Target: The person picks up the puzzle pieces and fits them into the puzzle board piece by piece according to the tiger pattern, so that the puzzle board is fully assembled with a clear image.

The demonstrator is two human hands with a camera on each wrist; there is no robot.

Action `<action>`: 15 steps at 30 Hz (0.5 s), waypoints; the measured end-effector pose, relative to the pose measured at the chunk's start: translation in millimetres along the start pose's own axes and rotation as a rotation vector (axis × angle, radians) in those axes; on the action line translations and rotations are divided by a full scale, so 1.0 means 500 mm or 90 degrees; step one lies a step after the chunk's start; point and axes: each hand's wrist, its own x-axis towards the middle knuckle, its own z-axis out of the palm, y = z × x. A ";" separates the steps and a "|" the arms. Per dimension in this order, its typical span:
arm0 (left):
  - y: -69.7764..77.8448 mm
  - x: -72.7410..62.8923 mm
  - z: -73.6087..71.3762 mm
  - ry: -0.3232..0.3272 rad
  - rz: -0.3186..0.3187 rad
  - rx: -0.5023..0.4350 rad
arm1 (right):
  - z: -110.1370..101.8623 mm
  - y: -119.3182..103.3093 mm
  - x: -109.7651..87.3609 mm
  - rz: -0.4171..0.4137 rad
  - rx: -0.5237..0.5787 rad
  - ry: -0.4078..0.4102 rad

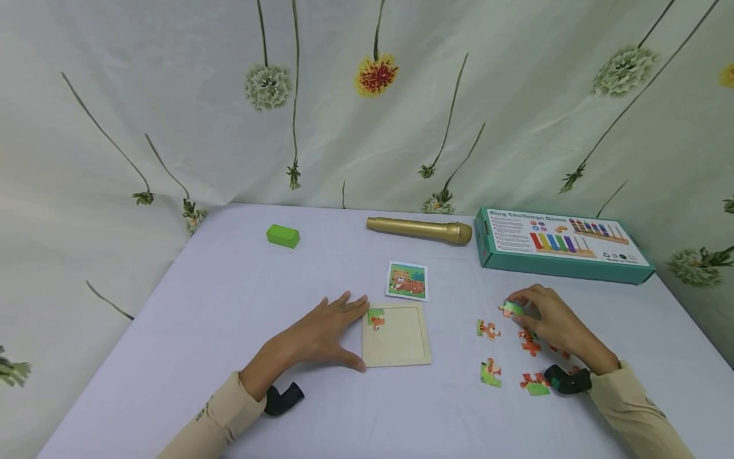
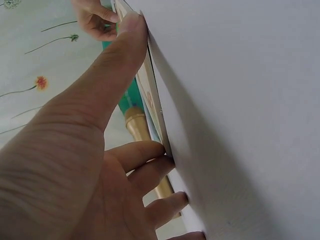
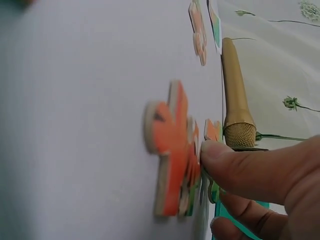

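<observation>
My left hand (image 1: pixel 325 331) lies with fingers spread at the left edge of a square wooden puzzle tray (image 1: pixel 401 335). Thumb and index finger touch its near and far left corners. One puzzle piece sits in the tray's far left corner. Over to the right, my right hand (image 1: pixel 547 317) pinches a green-and-orange puzzle piece (image 1: pixel 510 309) between thumb and fingers. Around that hand lie several loose orange-and-green pieces, among them an orange piece (image 3: pixel 170 155) large in the right wrist view and another piece (image 1: pixel 490 372) nearer the tray. Part of the group is hidden under the right hand.
Behind the tray lies a small tiger picture card (image 1: pixel 408 280). A gold microphone (image 1: pixel 418 230) and a green block (image 1: pixel 283 236) rest farther back. The teal Ring Challenge Game box (image 1: pixel 564 245) stands at the back right, against the flowered cloth.
</observation>
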 end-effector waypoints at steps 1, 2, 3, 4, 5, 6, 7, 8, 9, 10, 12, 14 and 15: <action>0.000 0.000 0.000 0.000 0.000 0.000 | 0.000 0.000 0.000 0.002 0.000 0.002; 0.000 0.000 0.000 0.000 0.000 -0.001 | 0.001 -0.001 0.000 0.005 0.000 0.002; 0.000 0.000 0.000 0.001 0.000 -0.001 | 0.001 -0.001 0.001 0.007 0.002 0.001; -0.001 0.000 0.001 0.001 0.000 -0.002 | 0.001 -0.002 0.001 0.010 0.004 -0.001; -0.001 0.000 0.001 0.001 0.000 -0.002 | 0.000 -0.003 0.002 0.014 0.006 -0.004; -0.001 0.000 0.001 0.002 0.000 -0.003 | 0.000 -0.003 0.003 0.017 0.006 -0.007; -0.001 0.000 0.001 0.002 0.000 -0.003 | -0.001 -0.003 0.003 0.018 0.009 -0.013; -0.001 0.000 0.001 0.002 0.001 -0.004 | -0.001 -0.004 0.003 0.019 0.009 -0.015; -0.001 0.000 0.001 0.002 0.001 -0.005 | -0.002 -0.004 0.003 0.019 0.009 -0.016; -0.001 0.000 0.001 0.002 0.001 -0.006 | -0.002 -0.003 0.003 0.020 0.008 -0.017; -0.001 0.000 0.001 0.001 0.002 -0.007 | -0.003 -0.003 0.002 0.020 0.006 -0.020; -0.001 0.000 0.001 0.000 0.002 -0.007 | -0.003 -0.004 0.001 0.021 0.007 -0.024; -0.001 0.000 0.001 -0.001 0.003 -0.007 | -0.003 -0.004 0.001 0.024 0.009 -0.028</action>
